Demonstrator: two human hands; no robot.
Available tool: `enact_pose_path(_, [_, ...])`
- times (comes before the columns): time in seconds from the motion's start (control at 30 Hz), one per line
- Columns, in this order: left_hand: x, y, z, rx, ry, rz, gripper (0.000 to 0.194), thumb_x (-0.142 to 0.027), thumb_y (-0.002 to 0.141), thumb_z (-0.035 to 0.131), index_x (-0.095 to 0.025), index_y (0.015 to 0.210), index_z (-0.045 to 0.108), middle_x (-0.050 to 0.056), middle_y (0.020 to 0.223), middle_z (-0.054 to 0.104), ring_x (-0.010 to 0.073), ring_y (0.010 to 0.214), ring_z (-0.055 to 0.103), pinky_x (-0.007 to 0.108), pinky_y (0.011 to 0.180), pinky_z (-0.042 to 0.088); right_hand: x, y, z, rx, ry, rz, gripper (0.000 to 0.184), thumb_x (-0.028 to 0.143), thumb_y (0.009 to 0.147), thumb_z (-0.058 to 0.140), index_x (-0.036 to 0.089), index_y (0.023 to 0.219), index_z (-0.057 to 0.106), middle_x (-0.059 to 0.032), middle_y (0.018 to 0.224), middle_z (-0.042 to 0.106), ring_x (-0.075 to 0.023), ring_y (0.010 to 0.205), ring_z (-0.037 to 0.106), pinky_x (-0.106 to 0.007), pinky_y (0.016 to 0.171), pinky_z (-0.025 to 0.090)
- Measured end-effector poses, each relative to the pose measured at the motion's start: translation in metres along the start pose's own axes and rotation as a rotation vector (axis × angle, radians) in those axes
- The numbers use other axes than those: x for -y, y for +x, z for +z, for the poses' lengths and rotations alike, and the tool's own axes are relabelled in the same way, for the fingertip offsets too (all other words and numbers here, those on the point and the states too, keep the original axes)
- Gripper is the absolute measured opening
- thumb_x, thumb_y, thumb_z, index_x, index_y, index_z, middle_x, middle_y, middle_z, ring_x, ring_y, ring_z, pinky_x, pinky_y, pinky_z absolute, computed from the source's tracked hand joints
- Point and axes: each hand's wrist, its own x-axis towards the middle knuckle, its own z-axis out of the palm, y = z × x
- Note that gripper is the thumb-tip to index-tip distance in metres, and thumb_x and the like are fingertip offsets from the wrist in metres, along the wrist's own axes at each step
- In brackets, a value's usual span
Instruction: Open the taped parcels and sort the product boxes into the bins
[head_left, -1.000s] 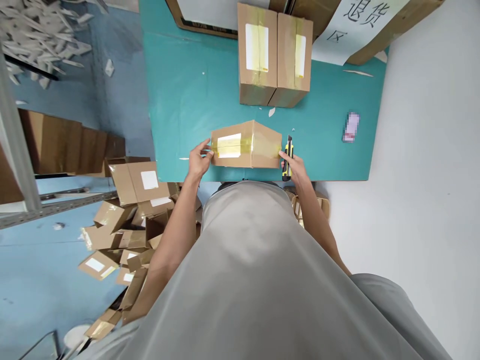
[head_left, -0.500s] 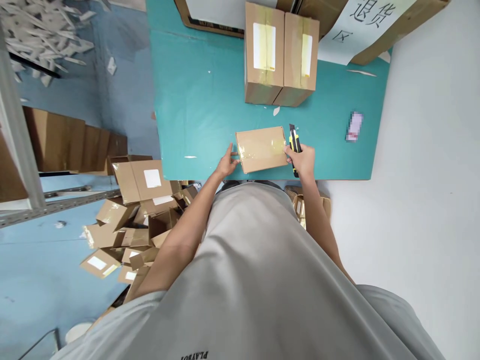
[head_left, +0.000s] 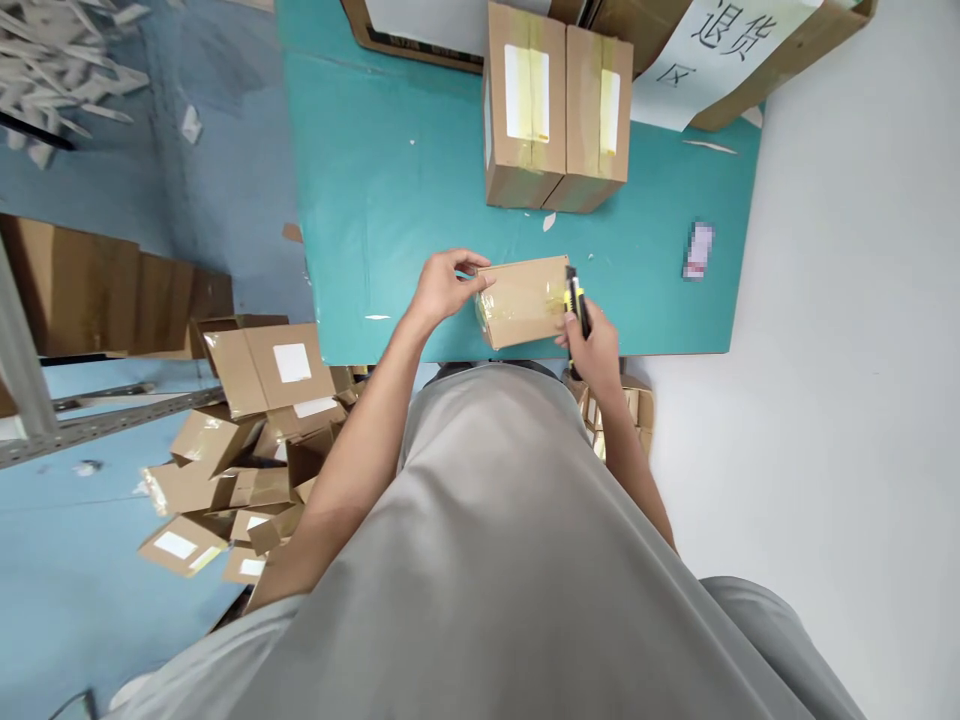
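Note:
A small taped cardboard box lies on the green table near its front edge, a plain face up and shiny tape at both ends. My left hand grips its far left corner, the thumb on the top face and the fingers at the far side. In my right hand is a black and yellow utility knife, held upright at the box's right end with its tip pointing away from me. Some right fingertips are near or against that end; whether they touch cannot be made out.
Two taped cartons stand side by side at the back of the green table. Behind them is a large box with a paper sign. A blurred pinkish item lies at right. Several opened cartons are heaped on the floor at left.
The box has been turned from its labelled side to a plain face and moved right. My left hand shifted from its left end to the far left corner. The knife stays in my right hand.

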Motion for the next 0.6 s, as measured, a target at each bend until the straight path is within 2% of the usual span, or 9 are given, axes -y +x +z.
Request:
enact_pose_path(0.1, [0.001,0.005,-0.003,0.036,0.002,-0.006,0.032,-0.032,0.083,0.092,-0.015,0.11,0.084,0.01,0.102,0.081,0.0278,0.1,0.074,0.05,0.1,0.065,0.018,-0.016,0.02,0.202,-0.037,-0.058,0.057,0.051,0.117,0.043,0.023,0.165,0.057,-0.0084,0.115,0.085,-0.0241,0.078,0.081,-0.037,0.087,0.065])
enact_pose_path(0.17, [0.001,0.008,-0.006,0.058,0.007,-0.004,0.032,-0.033,0.081,0.094,-0.016,0.107,0.085,0.009,0.1,0.082,0.0275,0.096,0.073,0.05,0.099,0.064,0.029,-0.02,0.035,0.263,-0.172,-0.092,0.058,0.043,0.116,0.043,0.022,0.169,0.056,-0.0101,0.117,0.087,-0.0284,0.089,0.084,-0.04,0.095,0.064])
enact_pose_path(0.3, [0.002,0.012,-0.008,0.091,-0.021,0.001,0.031,-0.033,0.079,0.095,-0.017,0.104,0.086,0.008,0.096,0.082,0.028,0.094,0.073,0.05,0.1,0.064,0.043,-0.018,0.056,0.245,-0.38,-0.124,0.059,0.037,0.116,0.04,0.019,0.171,0.054,-0.0163,0.132,0.085,-0.0357,0.119,0.081,-0.045,0.105,0.061])
enact_pose_path(0.43, [0.003,0.013,-0.008,0.111,-0.047,0.002,0.032,-0.035,0.079,0.095,-0.018,0.104,0.086,0.008,0.096,0.082,0.0282,0.096,0.073,0.049,0.099,0.063,0.051,-0.017,0.064,0.222,-0.415,-0.116,0.06,0.036,0.118,0.039,0.015,0.172,0.053,-0.0183,0.142,0.081,-0.0351,0.127,0.079,-0.043,0.109,0.059])
enact_pose_path(0.6, [-0.003,0.013,-0.006,0.109,-0.01,-0.025,0.03,-0.034,0.077,0.093,-0.018,0.101,0.087,0.007,0.093,0.083,0.0245,0.089,0.072,0.042,0.093,0.063,0.063,-0.024,0.066,0.224,-0.461,-0.062,0.06,0.034,0.118,0.041,0.014,0.173,0.052,-0.0187,0.148,0.078,-0.0341,0.132,0.077,-0.041,0.112,0.057])
